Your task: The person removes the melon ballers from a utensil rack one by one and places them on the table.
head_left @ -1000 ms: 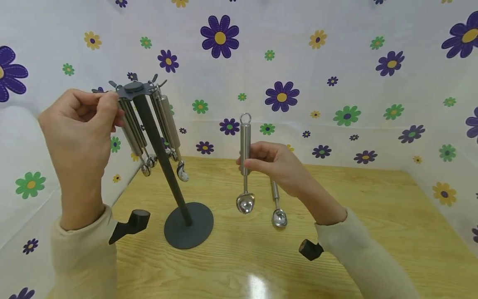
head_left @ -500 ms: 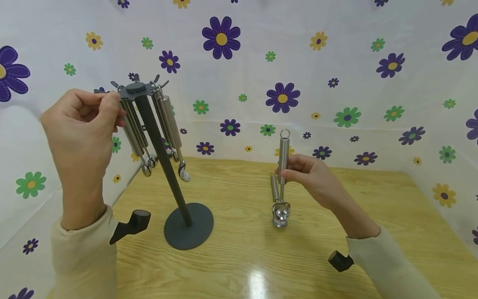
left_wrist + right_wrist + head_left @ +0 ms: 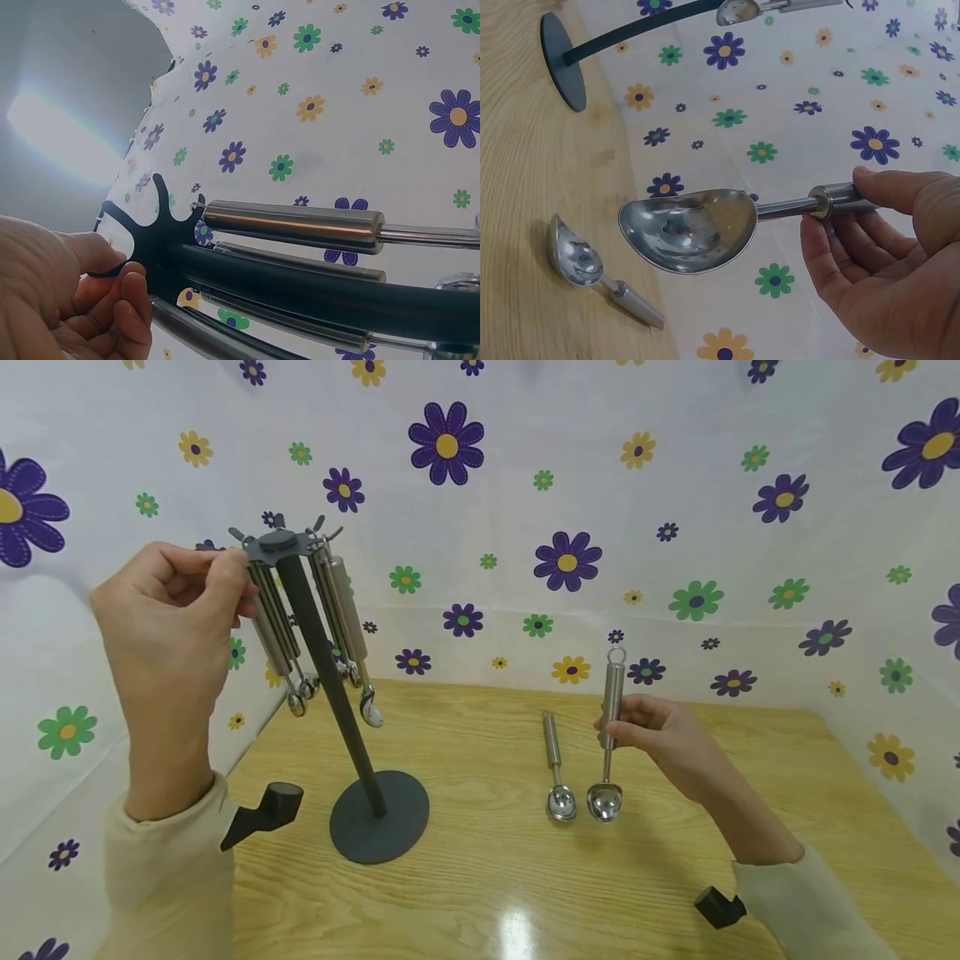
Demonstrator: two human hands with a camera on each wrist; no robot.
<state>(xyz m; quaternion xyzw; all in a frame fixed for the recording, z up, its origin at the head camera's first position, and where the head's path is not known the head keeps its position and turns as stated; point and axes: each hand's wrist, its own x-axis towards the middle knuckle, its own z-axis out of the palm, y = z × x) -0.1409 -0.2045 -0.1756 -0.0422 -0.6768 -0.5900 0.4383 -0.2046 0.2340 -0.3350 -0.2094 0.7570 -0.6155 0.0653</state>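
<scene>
My right hand (image 3: 663, 739) grips a steel ice cream scoop (image 3: 613, 693) by its handle, ring end up and bowl down, close over the table. Its hollow bowl (image 3: 690, 229) faces the right wrist camera. Just left of it, a second scoop (image 3: 560, 802) lies on the table. My left hand (image 3: 176, 610) is raised at the top of a dark utensil stand (image 3: 315, 635). In the left wrist view, thumb and fingers pinch one hook of the stand's top plate (image 3: 154, 251). Several steel-handled utensils (image 3: 345, 610) hang from other hooks.
The stand's round base (image 3: 378, 835) sits on the light wooden table (image 3: 480, 877), left of the scoops. Flower-patterned cloth (image 3: 495, 510) walls in the back and sides. Black camera mounts (image 3: 281, 802) stick out from both sleeves.
My right hand has carried the scoop rightward and down, passing in front of the lying scoop to its right side. The left hand stays on the stand's hook.
</scene>
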